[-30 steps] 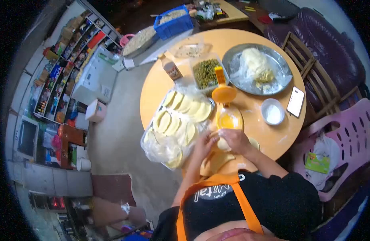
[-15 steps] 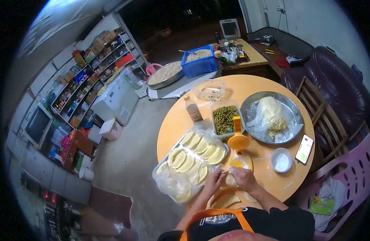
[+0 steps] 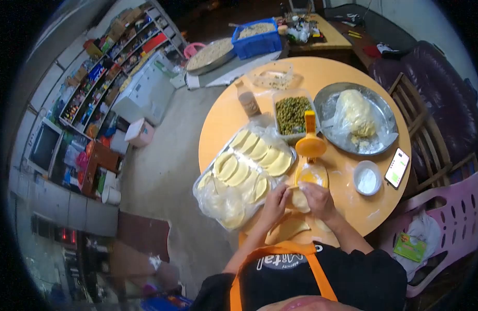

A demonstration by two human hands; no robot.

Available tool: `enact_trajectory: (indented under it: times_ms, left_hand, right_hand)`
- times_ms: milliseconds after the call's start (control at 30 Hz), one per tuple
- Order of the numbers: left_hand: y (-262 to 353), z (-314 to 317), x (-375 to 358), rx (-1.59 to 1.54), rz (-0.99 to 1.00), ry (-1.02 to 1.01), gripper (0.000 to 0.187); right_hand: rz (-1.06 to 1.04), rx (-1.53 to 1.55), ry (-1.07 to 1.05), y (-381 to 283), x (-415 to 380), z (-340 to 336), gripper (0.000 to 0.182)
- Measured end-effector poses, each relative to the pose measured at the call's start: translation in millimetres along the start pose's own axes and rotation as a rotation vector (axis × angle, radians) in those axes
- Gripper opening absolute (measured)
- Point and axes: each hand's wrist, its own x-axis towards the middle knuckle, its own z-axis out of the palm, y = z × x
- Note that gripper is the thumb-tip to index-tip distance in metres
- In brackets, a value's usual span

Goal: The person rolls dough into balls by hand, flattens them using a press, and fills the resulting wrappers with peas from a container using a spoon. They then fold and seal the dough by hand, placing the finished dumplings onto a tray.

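Close together over the round table (image 3: 348, 210), my left hand (image 3: 277, 201) and my right hand (image 3: 318, 198) pinch a pale dough wrapper (image 3: 299, 200) between them, with their fingers closed on its edges. Just beyond them stands an orange press (image 3: 310, 147), its lid raised and its lower plate floury. To the left, a plastic-lined tray (image 3: 245, 179) holds several half-moon dumplings. Green filling (image 3: 292, 115) fills a clear container behind the press. Another folded piece of dough (image 3: 290, 230) lies near the table's front edge.
A metal pan (image 3: 332, 141) holds a large dough lump (image 3: 357, 114) in plastic. Nearby are a bowl of flour (image 3: 367, 179) and a phone (image 3: 397, 167). A brown bottle (image 3: 248, 100) stands behind the tray. A pink chair (image 3: 446, 220) and a wooden chair (image 3: 420, 129) flank the right side.
The view has tilted down, so the table sits higher in the frame. My hands have moved slightly apart, and more of the wrapper hangs between them.
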Motion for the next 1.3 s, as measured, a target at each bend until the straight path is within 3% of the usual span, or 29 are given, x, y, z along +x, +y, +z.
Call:
enact_trajectory:
  times_ms: [33,100,167,233,300,367,400,467,567,667,767,867,967,1000,1067,1133,1167,1200,1300]
  left_hand:
    - [-1,-2,-2,0.06,-0.05,-0.031,0.02]
    - [-19,5,-4,0.192,0.115,0.004,0.019]
    - [-9,4,-7,-0.015,0.103,0.069,0.011]
    - [-14,9,-6,-0.136,0.11,0.161,0.01]
    - [-19,5,-13,-0.063,0.024,0.085,0.011]
    - [-6,1,-17,-0.084,-0.108,0.047,0.016]
    - [-10,6,-19,-0.225,-0.134,0.049,0.016]
    - [-15,12,-18,-0.496,-0.169,0.067,0.018]
    - [-16,4,-19,-0.151,-0.227,-0.028,0.029]
    - [-16,11,-16,-0.269,-0.123,0.045,0.027]
    - [-4,3,-14,0.038,-0.126,-0.028,0.029]
    - [-6,8,-14,-0.254,-0.196,0.012,0.032]
    - [-5,5,-15,-0.082,-0.114,0.033,0.032]
    - [-4,4,-15,-0.046,-0.156,0.012,0.031]
    - [0,3,-13,0.025,-0.227,-0.04,0.028]
    - [-7,7,-12,-0.147,-0.235,-0.027,0.026]
    - [-10,8,-13,-0.233,-0.244,-0.02,0.026]
    - [-6,6,-13,-0.08,-0.171,-0.036,0.027]
    - [-8,7,-12,-0.071,-0.246,-0.051,0.028]
  right_hand:
    - [-0.062,-0.025,-0.067,2,0,0,0.014]
    - [-0.176,-0.059,-0.205,6,-3,-1,0.013]
    - [-0.11,-0.018,-0.184,1,-3,-3,0.012]
    - [0.11,-0.008,-0.101,-11,2,-6,0.012]
    - [0.022,-0.006,-0.077,-15,7,-1,0.014]
    - [0.1,0.009,-0.2,-7,-2,-1,0.017]
    - [0.125,0.015,-0.25,-5,-5,-1,0.019]
    - [0.093,0.043,-0.144,-10,-1,-1,0.019]
    - [0.094,0.057,-0.125,-12,-6,3,0.017]
    - [0.111,0.008,-0.096,-8,-8,3,0.016]
    - [0.08,-0.019,-0.252,-4,-9,2,0.015]
    - [0.161,0.001,-0.096,-5,-15,7,0.013]
    - [0.104,0.053,-0.071,-10,-11,7,0.014]
    - [0.157,0.019,-0.225,-4,-14,5,0.015]
    - [0.171,0.016,-0.125,1,-21,7,0.017]
    - [0.139,0.057,0.006,-7,-16,7,0.016]
    - [0.112,0.055,-0.044,-6,-17,6,0.016]
    - [0.083,0.055,-0.098,-1,-18,7,0.016]
    - [0.071,0.037,-0.099,6,-19,7,0.018]
